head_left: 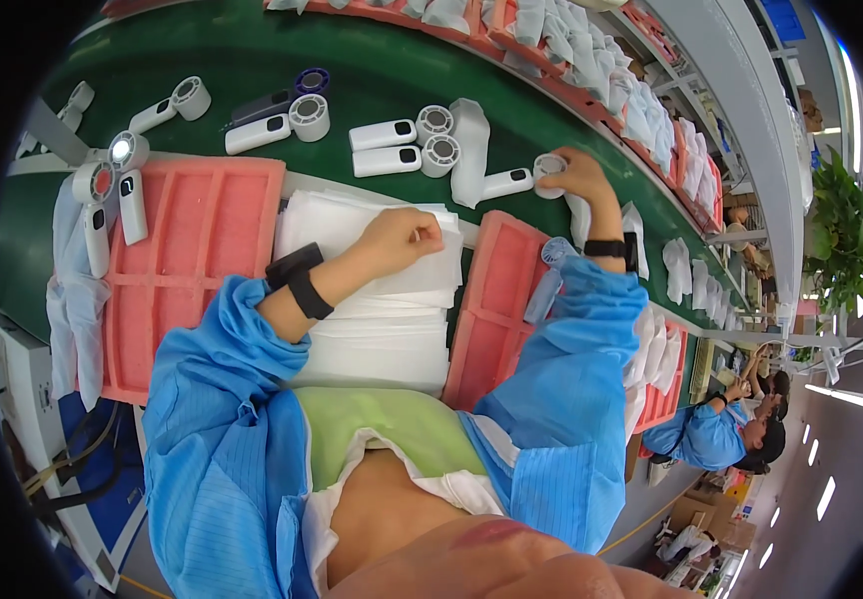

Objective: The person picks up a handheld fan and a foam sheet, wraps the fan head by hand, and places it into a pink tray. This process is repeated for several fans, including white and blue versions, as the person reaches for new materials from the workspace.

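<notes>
Fingers (575, 158) of the right hand (583, 178) are bent round the head of a white fan (507, 184), thumb to one side, pinching its rim; its handle points left, the end just beside a white pouch (468, 140). Fingers of the left hand (402, 242) are curled in over the paper (372, 349); nothing shows between them, though I cannot tell whether the tips press together or whether the hand touches the top sheet. With only the head gripped, the handle would probably dip if lifted, so a steadier hold would bring the left hand under the handle and keep the pinch on the rim, off the face. Lifting clear before turning should spare the pouch a knock. The fan is at the far right of the reach, on the green worktop (352, 80), beyond a pink tray (496, 260) with a blue fan (543, 299) at its right edge. Left of the pouch lies a pair of white fans (384, 161), close enough to call for care with the sleeve; farther left are a dark fan (262, 105) and a larger tray (207, 170). A co-worker (701, 439) sits well apart, to the right.
</notes>
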